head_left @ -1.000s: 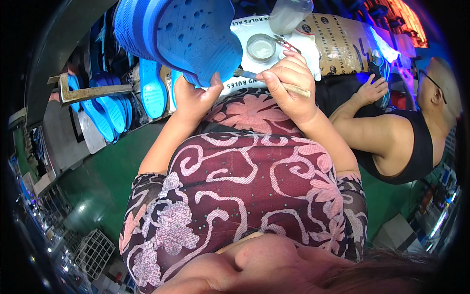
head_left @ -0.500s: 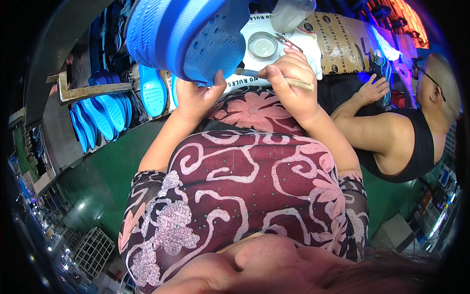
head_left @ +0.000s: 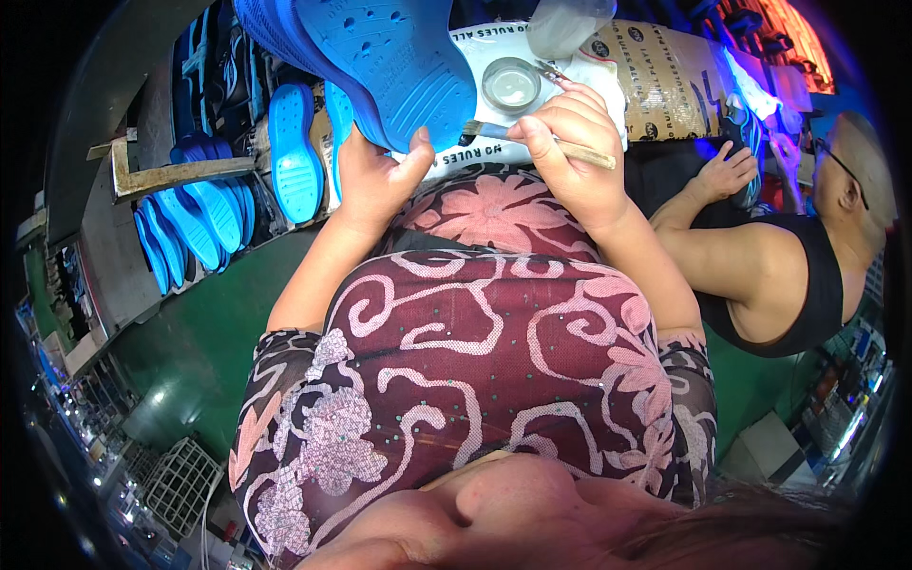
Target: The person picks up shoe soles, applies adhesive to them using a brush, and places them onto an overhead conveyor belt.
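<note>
My left hand (head_left: 375, 180) grips the lower end of a large blue shoe sole (head_left: 389, 71), its thumb near the edge. The sole is raised and tilted, so its hollow inner face with small holes and ridges shows. Between the thumb and fingers of my right hand (head_left: 579, 161) is a flat brush (head_left: 494, 132) with a wooden handle. Its dark bristles point left, close beside the sole's edge; whether they touch it I cannot tell. Beyond the brush stands a small round glass dish (head_left: 487, 87) with pale liquid in it.
White sheeting (head_left: 594, 109) lies under the dish, with a translucent plastic container (head_left: 568, 28) behind. Taped cardboard (head_left: 660, 81) covers the bench to the right. More blue soles (head_left: 297, 157) lie at left, past an angled bar (head_left: 185, 178). A co-worker (head_left: 774, 271) sits close on my right.
My left hand has turned the sole, so its inner face shows in place of the ridged outer wall. The brush bristles, hidden before at the sole's edge, are now visible beside it.
</note>
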Motion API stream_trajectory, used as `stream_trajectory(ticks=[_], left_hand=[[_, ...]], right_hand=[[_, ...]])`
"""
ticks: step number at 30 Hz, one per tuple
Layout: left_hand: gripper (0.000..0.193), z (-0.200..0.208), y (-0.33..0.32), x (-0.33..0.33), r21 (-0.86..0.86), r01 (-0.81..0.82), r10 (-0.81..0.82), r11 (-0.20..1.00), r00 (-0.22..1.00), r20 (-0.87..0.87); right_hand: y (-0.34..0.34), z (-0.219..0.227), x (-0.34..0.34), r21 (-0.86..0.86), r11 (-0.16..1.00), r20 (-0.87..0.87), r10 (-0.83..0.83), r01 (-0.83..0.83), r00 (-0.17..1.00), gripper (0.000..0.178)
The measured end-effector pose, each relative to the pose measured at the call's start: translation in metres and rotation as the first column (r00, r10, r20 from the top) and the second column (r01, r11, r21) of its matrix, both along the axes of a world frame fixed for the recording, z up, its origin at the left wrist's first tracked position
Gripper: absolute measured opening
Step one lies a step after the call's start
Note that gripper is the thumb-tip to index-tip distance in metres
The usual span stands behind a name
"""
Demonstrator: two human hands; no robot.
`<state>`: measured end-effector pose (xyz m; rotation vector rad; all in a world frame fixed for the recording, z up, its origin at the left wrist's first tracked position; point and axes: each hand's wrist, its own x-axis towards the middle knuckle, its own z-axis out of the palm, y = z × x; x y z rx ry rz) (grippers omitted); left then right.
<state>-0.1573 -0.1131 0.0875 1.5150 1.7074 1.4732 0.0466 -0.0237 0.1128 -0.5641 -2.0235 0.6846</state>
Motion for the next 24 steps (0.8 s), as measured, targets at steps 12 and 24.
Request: stream_trajectory(ticks=[12, 24], left_hand=[[0.036, 0.018, 0.002, -0.001, 0.022, -0.004, -0.001, 1.0, 0.976, 0.218], [0.074, 0.106, -0.014, 0.005, -0.112, 0.488, -0.313, 0.866, 0.702, 0.64]], right_hand=[[0.002, -0.006, 0.028, -0.146, 0.982, -0.057, -0.127, 0.118, 0.99, 0.023], [-0.008, -0.044, 0.054, -0.536, 0.838, -0.284, -0.297, 0.106, 0.912, 0.031]])
